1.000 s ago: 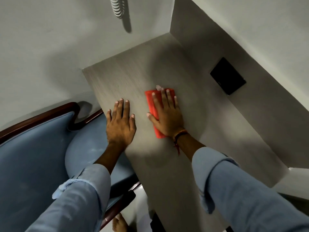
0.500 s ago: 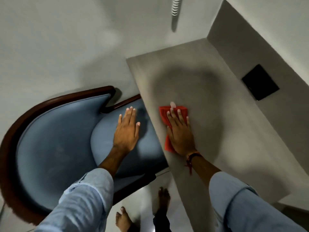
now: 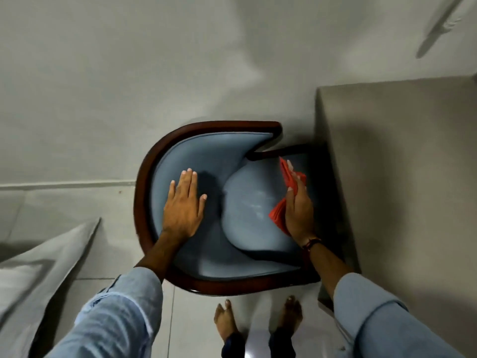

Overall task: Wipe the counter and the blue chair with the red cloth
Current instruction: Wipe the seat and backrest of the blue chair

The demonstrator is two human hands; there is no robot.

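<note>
Blue upholstery fills the blue chair, which is ringed by a dark polished wood frame curving round its back and arms. Taking the chair as the landmark and going from its left side to its right: a grey-white sheet lies on the floor well to the chair's left, near the lower edge of the view.

On the chair's left inner backrest rests the left hand, palm down and flat, its fingers stretched out and slightly spread, holding nothing. Its forearm crosses over the wood frame at the chair's near-left edge, with a pale blue sleeve rolled up below.

The rounded seat cushion sits in the chair's middle, showing faint pale streaks on its surface.

At the chair's right side, above the seat's right edge, the right hand is turned on edge, its fingers extended and pressed close together along the red cloth. The cloth is folded, its layered edges visible below the palm and a bunched corner poking past the fingertips. A dark band circles that wrist.

Just beside the chair's right side stands the grey-beige tabletop, bare. Two bare feet stand on the tiled floor in front of the chair.
</note>
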